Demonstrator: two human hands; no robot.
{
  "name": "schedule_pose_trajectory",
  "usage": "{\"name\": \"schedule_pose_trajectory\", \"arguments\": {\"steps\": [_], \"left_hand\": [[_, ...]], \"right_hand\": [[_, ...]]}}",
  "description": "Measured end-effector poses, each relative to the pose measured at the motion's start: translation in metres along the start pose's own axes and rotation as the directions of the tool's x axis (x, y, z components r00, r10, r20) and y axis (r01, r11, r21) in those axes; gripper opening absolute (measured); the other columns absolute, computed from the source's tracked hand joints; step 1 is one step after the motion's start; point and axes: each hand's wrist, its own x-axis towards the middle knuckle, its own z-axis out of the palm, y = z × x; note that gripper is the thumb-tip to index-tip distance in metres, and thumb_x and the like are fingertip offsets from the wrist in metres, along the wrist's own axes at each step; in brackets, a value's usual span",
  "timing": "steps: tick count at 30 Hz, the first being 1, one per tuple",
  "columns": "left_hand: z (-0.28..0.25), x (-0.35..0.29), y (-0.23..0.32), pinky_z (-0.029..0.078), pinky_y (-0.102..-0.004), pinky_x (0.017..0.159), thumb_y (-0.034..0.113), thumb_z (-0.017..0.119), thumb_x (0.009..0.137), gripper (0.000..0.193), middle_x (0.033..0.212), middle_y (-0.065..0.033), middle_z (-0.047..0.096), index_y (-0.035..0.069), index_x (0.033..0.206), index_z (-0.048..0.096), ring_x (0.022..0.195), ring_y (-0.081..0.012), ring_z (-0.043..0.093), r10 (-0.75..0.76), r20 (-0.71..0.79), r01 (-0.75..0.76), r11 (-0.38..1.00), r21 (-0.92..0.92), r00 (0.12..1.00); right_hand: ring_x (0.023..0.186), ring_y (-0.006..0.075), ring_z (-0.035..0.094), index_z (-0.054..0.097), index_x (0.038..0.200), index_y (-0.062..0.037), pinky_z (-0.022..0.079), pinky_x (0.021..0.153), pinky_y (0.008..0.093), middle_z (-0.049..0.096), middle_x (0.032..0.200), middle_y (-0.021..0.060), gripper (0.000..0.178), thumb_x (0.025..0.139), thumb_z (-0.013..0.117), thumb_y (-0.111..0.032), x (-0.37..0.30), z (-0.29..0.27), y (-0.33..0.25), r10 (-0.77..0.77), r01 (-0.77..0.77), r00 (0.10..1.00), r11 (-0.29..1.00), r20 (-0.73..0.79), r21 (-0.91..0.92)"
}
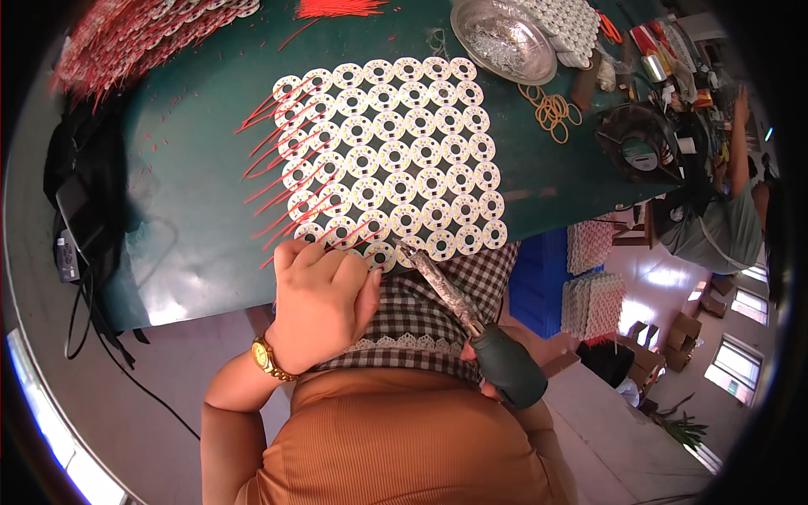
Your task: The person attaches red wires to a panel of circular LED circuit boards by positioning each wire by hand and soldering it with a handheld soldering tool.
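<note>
A panel of round white circuit boards (395, 156), joined in rows, lies flat on the green table. Thin red wires (271, 200) slant off the boards of its left columns and over its left edge. At the panel's near left corner, my left hand (324, 290) is closed, with a red wire (360, 239) running in at its fingers; the fingertips themselves are hidden. My right hand (473, 358) grips the dark handle of a soldering iron (450, 295), which covers most of that hand. The iron's tip is at the panel's near edge, by a board in the lowest row.
A metal bowl (505, 40) and rubber bands (551, 112) lie at the far right of the green table (202, 227). Wired boards (143, 38) are piled at the far left, near loose red wires (341, 7). A black fan-like device (637, 145) stands right. Another person (715, 223) is beyond.
</note>
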Motion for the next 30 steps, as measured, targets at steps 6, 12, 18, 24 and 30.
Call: {"name": "schedule_pose_trajectory", "arguments": {"steps": [6,12,18,24,30], "left_hand": [[-0.006,-0.019,-0.016,0.034,-0.0379,0.066,0.038,0.081,0.077,0.034,0.061,0.0027,0.045,0.011,0.085,0.063,0.057,-0.0198,0.043,0.122,-0.248,-0.123,0.992,0.013,0.961],[-0.012,-0.013,-0.023,0.035,-0.0343,0.062,0.029,0.08,0.08,0.03,0.065,0.0042,0.047,0.01,0.101,0.069,0.06,-0.0175,0.044,0.333,-0.211,-0.335,0.942,0.029,0.919],[-0.004,-0.004,-0.019,0.038,-0.0321,0.059,0.015,0.079,0.077,0.032,0.065,0.0045,0.049,0.005,0.107,0.071,0.06,-0.0153,0.046,0.331,0.0,-0.328,0.937,0.12,0.944],[-0.003,-0.007,-0.019,0.04,-0.0317,0.061,0.011,0.077,0.076,0.036,0.064,0.0038,0.05,0.002,0.11,0.071,0.06,-0.0152,0.047,0.322,-0.049,-0.312,0.939,0.145,0.945],[-0.002,-0.008,-0.019,0.041,-0.0314,0.061,0.011,0.077,0.076,0.037,0.065,0.0034,0.051,0.001,0.111,0.071,0.061,-0.0157,0.047,0.327,-0.031,-0.318,0.935,0.16,0.945]], "right_hand": [[0.072,0.0254,0.067,0.068,0.111,-0.003,0.052,0.065,0.0353,0.068,0.08,0.0047,0.073,0.062,0.085,-0.054,0.028,0.005,0.032,-0.701,0.703,0.711,0.704,0.058,-0.101],[0.069,0.0295,0.068,0.066,0.11,-0.0011,0.053,0.062,0.0366,0.069,0.081,0.0076,0.073,0.066,0.082,-0.057,0.031,0.003,0.043,-0.767,0.764,0.641,0.631,0.046,-0.134],[0.065,0.0306,0.067,0.067,0.103,-0.0009,0.053,0.058,0.0378,0.068,0.077,0.0093,0.069,0.066,0.083,-0.057,0.03,0.008,0.028,-0.79,0.776,0.612,0.599,0.009,-0.2],[0.065,0.0306,0.068,0.066,0.102,-0.0004,0.053,0.058,0.0377,0.068,0.076,0.0101,0.067,0.065,0.086,-0.052,0.028,0.001,0.021,-0.778,0.769,0.621,0.58,0.098,-0.269],[0.064,0.0281,0.068,0.064,0.101,0.0006,0.053,0.057,0.0361,0.069,0.077,0.0107,0.067,0.065,0.089,-0.051,0.032,0.001,0.019,-0.821,0.798,0.553,0.473,0.141,-0.373]]}}
